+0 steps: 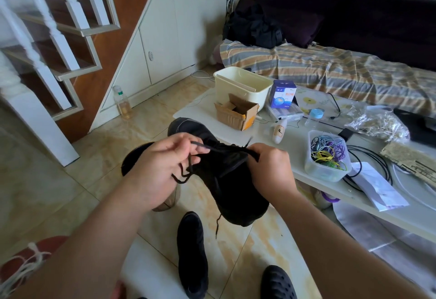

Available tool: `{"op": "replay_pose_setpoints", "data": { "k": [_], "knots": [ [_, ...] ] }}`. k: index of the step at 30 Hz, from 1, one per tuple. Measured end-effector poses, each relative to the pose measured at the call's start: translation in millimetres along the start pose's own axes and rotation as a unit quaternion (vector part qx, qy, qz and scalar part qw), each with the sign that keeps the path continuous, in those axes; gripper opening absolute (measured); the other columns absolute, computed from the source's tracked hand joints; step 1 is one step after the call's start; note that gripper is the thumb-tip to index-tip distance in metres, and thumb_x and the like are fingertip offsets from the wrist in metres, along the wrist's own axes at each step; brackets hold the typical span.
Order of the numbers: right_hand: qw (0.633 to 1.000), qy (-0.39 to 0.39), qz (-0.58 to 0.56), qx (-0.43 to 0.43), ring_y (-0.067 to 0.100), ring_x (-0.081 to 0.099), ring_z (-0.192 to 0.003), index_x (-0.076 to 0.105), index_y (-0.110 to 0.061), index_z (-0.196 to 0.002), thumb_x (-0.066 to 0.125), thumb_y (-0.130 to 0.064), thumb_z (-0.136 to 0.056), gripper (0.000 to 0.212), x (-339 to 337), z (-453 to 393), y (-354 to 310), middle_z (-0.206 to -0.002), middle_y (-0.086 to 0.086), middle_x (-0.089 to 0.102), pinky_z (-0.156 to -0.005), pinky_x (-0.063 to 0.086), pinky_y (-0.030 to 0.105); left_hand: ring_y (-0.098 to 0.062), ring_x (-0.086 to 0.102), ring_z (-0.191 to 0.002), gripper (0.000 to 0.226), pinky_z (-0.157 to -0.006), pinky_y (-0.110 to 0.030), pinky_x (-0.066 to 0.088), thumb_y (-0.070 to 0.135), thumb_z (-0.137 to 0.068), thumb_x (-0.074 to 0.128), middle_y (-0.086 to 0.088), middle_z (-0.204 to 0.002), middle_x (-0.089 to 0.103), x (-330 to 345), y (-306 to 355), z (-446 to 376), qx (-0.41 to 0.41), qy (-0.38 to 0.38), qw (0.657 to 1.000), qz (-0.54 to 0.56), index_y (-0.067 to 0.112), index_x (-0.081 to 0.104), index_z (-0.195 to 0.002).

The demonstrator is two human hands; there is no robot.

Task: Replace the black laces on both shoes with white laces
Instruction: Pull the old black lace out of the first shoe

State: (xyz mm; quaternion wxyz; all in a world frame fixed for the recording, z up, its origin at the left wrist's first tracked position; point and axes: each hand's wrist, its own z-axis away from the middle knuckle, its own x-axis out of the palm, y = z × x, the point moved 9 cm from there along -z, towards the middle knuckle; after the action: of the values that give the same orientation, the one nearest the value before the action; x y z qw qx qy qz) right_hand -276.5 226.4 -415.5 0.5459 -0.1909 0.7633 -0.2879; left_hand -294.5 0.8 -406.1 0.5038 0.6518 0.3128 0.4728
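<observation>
A black shoe [232,190] hangs in the air in front of me, toe pointing down toward me. My right hand [271,169] grips its upper part near the tongue. My left hand [158,166] pinches the black lace [203,148], which runs taut from my fingers to the shoe; a loose loop of lace dangles below the hand. Another lace end hangs under the toe. A second black shoe [192,254] lies on the floor tiles below. White laces [26,268] lie at the lower left edge on a red thing.
A low white table [295,180] stands to the right with a cardboard box [237,114], a cream bin [243,86], a clear tub of coloured wires [326,157], cables and papers. A black clog [277,283] sits by my foot. Stairs rise at left, a sofa behind.
</observation>
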Motion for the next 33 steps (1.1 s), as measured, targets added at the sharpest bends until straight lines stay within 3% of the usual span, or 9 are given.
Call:
{"op": "replay_pose_setpoints", "data": {
  "k": [3,6,9,12,16,20,26,28,33],
  "knots": [
    [1.0,0.017,-0.024,0.001,0.013,0.062,-0.083,0.077,-0.021,-0.101,0.063,-0.028,-0.099,0.016,-3,0,-7,-0.09,-0.006,0.074,-0.072,0.046,0.027,-0.03,0.062,-0.076,0.027,-0.07,-0.033,0.053,0.03,-0.09,0.055,-0.006,-0.066,0.051,5,-9,3,-0.073,0.054,0.993,0.07,0.016,0.049,-0.068],
    [0.999,0.033,-0.038,-0.015,0.008,0.063,-0.079,0.078,-0.021,-0.096,0.064,-0.032,-0.099,0.018,-4,1,-14,-0.083,-0.01,0.072,-0.068,0.046,0.015,-0.021,0.052,-0.061,0.046,-0.061,-0.036,0.044,0.056,-0.098,0.051,-0.003,-0.06,0.05,-2,-3,9,-0.072,0.107,0.926,-0.356,0.014,0.052,-0.08],
    [0.998,0.05,-0.038,-0.026,0.008,0.061,-0.076,0.078,-0.02,-0.095,0.066,-0.033,-0.099,0.018,-10,3,-19,-0.082,-0.01,0.071,-0.064,0.04,0.006,-0.012,0.063,-0.069,0.036,-0.067,-0.038,0.053,0.067,-0.098,0.046,0.005,-0.071,0.062,1,6,11,-0.013,0.125,0.846,-0.518,0.032,0.055,-0.098],
    [0.996,0.06,-0.039,-0.048,0.009,0.063,-0.078,0.078,-0.021,-0.096,0.068,-0.034,-0.098,0.017,-14,7,-26,-0.084,-0.009,0.073,-0.069,0.046,0.012,-0.009,0.061,-0.073,0.02,-0.064,-0.037,0.054,0.058,-0.097,0.056,0.012,-0.077,0.061,10,14,9,0.074,0.121,0.792,-0.594,0.043,0.057,-0.111],
    [0.995,0.057,-0.02,-0.077,0.009,0.062,-0.075,0.078,-0.021,-0.093,0.069,-0.035,-0.097,0.018,-8,10,-32,-0.081,-0.009,0.071,-0.067,0.047,0.019,-0.014,0.06,-0.074,0.015,-0.059,-0.038,0.054,0.049,-0.097,0.063,0.012,-0.085,0.059,14,11,9,0.123,0.137,0.732,-0.656,0.036,0.068,-0.091],
    [0.997,0.045,-0.049,-0.043,0.008,0.063,-0.078,0.079,-0.022,-0.095,0.069,-0.036,-0.098,0.018,-7,9,-24,-0.083,-0.009,0.072,-0.068,0.048,0.019,-0.016,0.063,-0.079,0.016,-0.062,-0.036,0.054,0.05,-0.1,0.055,0.014,-0.097,0.06,14,8,8,0.12,0.137,0.732,-0.656,0.037,0.066,-0.098],
    [0.996,0.043,-0.05,-0.053,0.011,0.063,-0.077,0.078,-0.02,-0.093,0.068,-0.036,-0.098,0.02,-5,12,-29,-0.081,-0.007,0.072,-0.071,0.052,0.03,-0.014,0.064,-0.08,0.02,-0.062,-0.032,0.054,0.051,-0.099,0.056,0.015,-0.107,0.059,14,-1,8,0.048,0.12,0.669,-0.732,0.045,0.072,-0.11],
    [0.997,0.044,-0.049,-0.045,0.009,0.063,-0.077,0.078,-0.02,-0.093,0.068,-0.036,-0.098,0.02,-6,11,-26,-0.08,-0.008,0.071,-0.069,0.051,0.026,-0.014,0.061,-0.078,0.016,-0.061,-0.03,0.051,0.044,-0.102,0.054,0.014,-0.103,0.056,19,2,8,0.088,0.118,0.699,-0.7,0.039,0.07,-0.104],
    [0.997,0.044,-0.061,-0.003,0.012,0.065,-0.083,0.078,-0.019,-0.1,0.067,-0.035,-0.1,0.02,-10,2,-12,-0.085,-0.009,0.071,-0.072,0.047,0.017,-0.005,0.054,-0.072,0.02,-0.069,-0.018,0.041,0.007,-0.096,0.05,0.011,-0.077,0.057,7,14,9,0.112,0.126,0.94,-0.296,0.015,0.055,-0.079]
  ]
}}
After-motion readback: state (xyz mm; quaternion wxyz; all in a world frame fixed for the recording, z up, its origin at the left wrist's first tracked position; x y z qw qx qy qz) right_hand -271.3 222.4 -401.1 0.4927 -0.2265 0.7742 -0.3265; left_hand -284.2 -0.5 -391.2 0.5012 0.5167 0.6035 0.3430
